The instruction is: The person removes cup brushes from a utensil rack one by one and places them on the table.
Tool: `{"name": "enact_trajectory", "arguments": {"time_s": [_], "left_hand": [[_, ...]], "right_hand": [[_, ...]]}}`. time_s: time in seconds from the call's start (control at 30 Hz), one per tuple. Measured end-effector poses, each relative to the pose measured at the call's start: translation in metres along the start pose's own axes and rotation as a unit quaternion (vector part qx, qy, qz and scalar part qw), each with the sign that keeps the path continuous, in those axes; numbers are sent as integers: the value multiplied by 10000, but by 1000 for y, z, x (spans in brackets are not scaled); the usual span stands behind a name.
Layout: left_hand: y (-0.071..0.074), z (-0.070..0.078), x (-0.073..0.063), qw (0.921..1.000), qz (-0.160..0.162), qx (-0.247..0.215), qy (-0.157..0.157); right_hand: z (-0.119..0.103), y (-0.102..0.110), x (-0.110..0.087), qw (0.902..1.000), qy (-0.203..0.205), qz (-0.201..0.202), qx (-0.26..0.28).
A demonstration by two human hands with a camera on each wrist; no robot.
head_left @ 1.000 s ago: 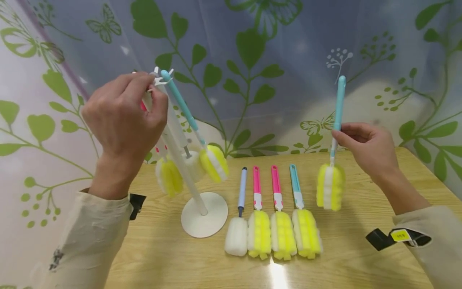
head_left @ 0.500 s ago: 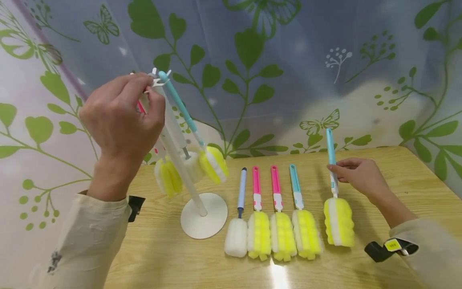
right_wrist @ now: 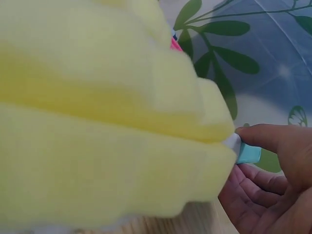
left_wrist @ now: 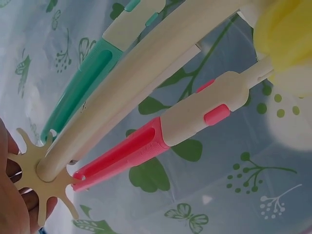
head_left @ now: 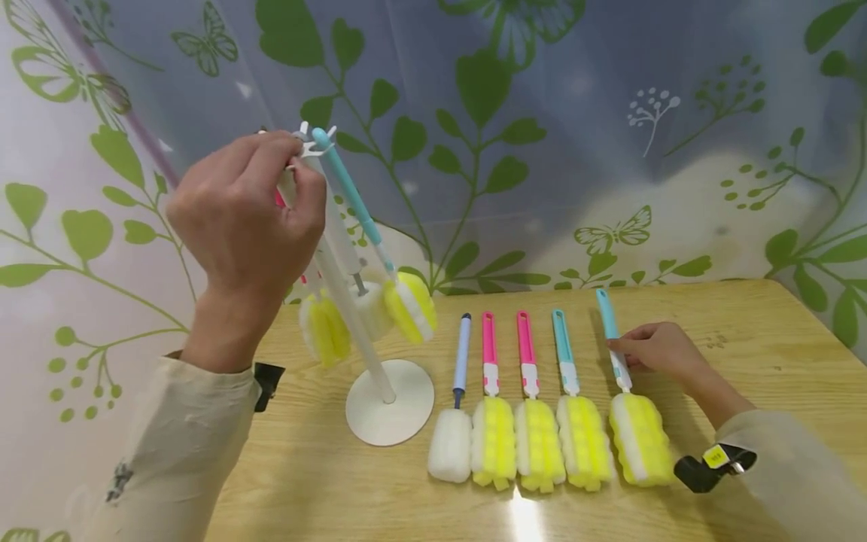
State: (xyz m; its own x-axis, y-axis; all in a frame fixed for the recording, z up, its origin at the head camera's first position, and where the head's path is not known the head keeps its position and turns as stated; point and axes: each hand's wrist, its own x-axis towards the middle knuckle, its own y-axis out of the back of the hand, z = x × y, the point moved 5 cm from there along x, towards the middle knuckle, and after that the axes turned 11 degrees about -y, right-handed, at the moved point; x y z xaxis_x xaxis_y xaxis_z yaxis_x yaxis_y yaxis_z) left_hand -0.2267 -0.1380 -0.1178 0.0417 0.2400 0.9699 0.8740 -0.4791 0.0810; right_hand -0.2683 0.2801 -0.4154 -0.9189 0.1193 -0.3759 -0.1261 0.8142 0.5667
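Observation:
My left hand [head_left: 247,207] grips the star-shaped hook top [left_wrist: 36,170] of a white stand, whose post leans above its round base [head_left: 389,403]. From the hooks hang a blue-handled sponge brush [head_left: 348,188], a pink-handled sponge brush [left_wrist: 141,151] and a white sponge brush [head_left: 369,309]. On the right, my right hand [head_left: 657,350] pinches the blue and white handle of a yellow-and-white sponge brush [head_left: 640,440]. Its head fills much of the right wrist view, with fingers and thumb at the handle. Whether that head touches the table I cannot tell.
Left of the held brush lie a blue-handled brush [head_left: 584,444], two pink-handled brushes [head_left: 539,444] and a lilac-handled white brush [head_left: 450,444], side by side on the wooden table [head_left: 305,467]. A leaf-patterned curtain [head_left: 440,150] hangs behind the table's back edge.
My right hand has lowered the blue-handled sponge brush from the air down beside the row and tilted it in line with the others. The left hand stays at the stand's top.

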Motion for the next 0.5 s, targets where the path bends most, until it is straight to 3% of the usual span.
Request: {"name": "enact_trajectory", "arguments": {"time_s": [0.5], "left_hand": [[-1,0,0,10000,-6,23,8]], "right_hand": [[4,-15,9,9984,-113,-129,-545]]}}
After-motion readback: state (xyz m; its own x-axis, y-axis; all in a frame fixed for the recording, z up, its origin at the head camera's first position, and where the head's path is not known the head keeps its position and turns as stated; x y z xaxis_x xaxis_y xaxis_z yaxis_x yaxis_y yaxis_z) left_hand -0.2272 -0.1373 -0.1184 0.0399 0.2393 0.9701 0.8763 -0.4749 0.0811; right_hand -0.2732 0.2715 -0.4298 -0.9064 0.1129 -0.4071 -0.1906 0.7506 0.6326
